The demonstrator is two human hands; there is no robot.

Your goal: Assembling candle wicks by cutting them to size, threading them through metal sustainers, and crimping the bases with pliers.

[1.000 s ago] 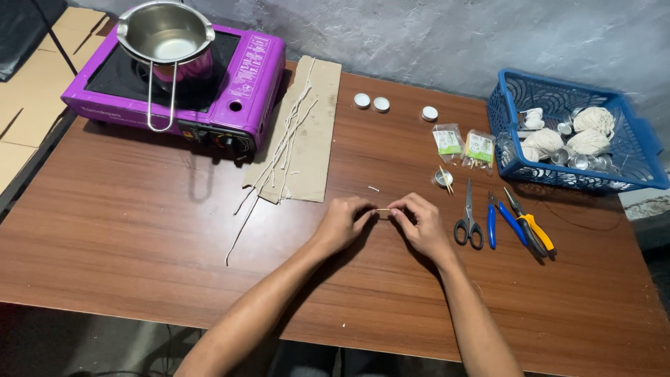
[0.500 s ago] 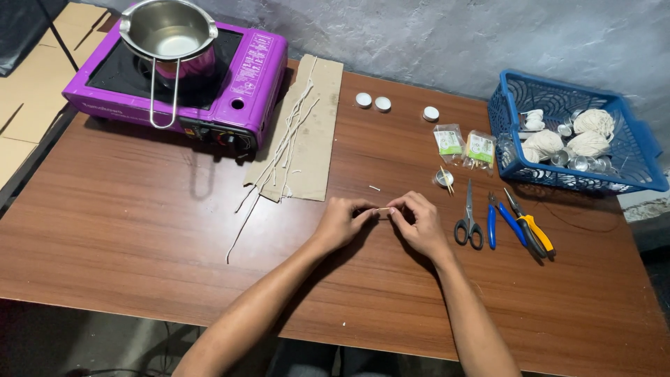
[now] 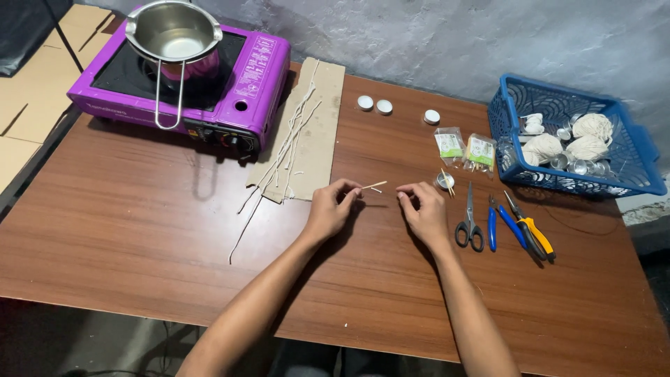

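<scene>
My left hand point(image 3: 331, 209) pinches a short pale wick piece point(image 3: 374, 186) that sticks out to the right, just above the brown table point(image 3: 139, 223). My right hand point(image 3: 423, 211) rests a little to the right with its fingertips pinched together; whether a small bit is between them cannot be told. A gap separates the two hands. Long waxed wick strands point(image 3: 286, 150) lie on a cardboard sheet point(image 3: 322, 112) to the left of my hands.
A purple portable stove point(image 3: 237, 77) carries a steel pot point(image 3: 171, 35) at the back left. Scissors point(image 3: 469, 223) and pliers point(image 3: 527, 229) lie to the right. A blue basket point(image 3: 628, 174) holds string balls and metal cups. Small round cups point(image 3: 375, 105) and packets point(image 3: 464, 148) are behind.
My hands were together at the middle, pinching one small piece. They have now drawn apart, with the left hand keeping the short wick piece.
</scene>
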